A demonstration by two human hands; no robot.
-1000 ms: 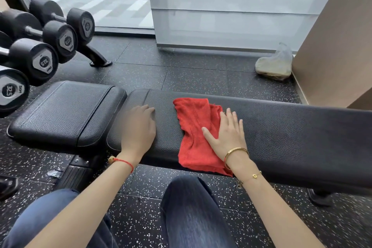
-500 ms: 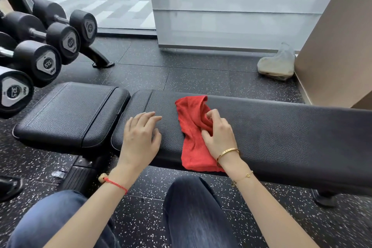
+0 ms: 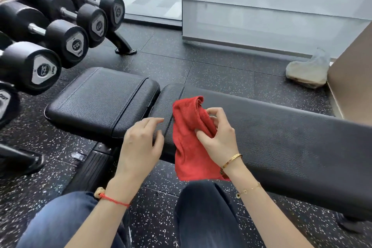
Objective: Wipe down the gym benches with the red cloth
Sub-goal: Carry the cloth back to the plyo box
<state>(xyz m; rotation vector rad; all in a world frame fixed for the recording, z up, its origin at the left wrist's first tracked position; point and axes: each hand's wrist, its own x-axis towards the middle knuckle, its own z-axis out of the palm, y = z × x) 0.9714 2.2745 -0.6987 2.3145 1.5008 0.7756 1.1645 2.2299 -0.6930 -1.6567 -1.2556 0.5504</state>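
Right hand (image 3: 218,137), fingers curled, gathers the red cloth (image 3: 188,143) into a bunch on the long pad of the black gym bench (image 3: 281,139), apparently to regrip for wiping, while the left hand (image 3: 141,145) hovers relaxed beside it, holding nothing.

cloth (image 3: 188,143): plain red
bench (image 3: 281,137): black, pebbled leather grain
floor (image 3: 221,72): black, flecked with white
dumbbells (image 3: 66,42): black, with silver end plates and handles
jeans (image 3: 205,217): dark blue
bangle (image 3: 231,160): gold
cord bracelet (image 3: 112,200): red
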